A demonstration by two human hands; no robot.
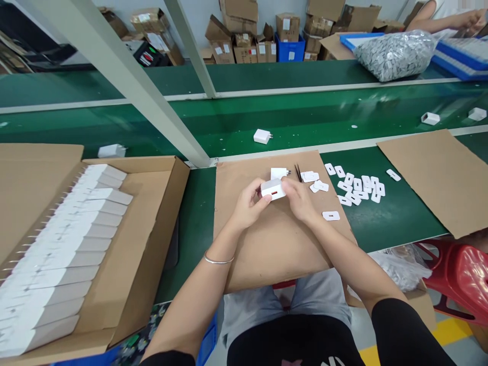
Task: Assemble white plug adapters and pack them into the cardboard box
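Over the brown cardboard sheet [274, 244], a white USB charger [273, 189] with a red port faces me between both hands. My left hand [249, 203] grips its left side, thumb below and fingers behind. At its right edge, the thumb and fingers of my right hand [299, 198] close on the same charger. Just behind it lies another white charger [279, 173] with its prongs to the right. Black tweezers [298, 173] rest beside that one. Small white slotted plates [331, 216] lie to the right of my right hand.
A cardboard box [152, 203] at the left holds rows of white chargers [76, 244]. More loose slotted plates [358, 185] are scattered on the green table. Behind runs a green conveyor belt [316, 119] carrying several chargers. A slanted metal post [152, 96] stands left. Another person's arm [442, 23] shows far right.
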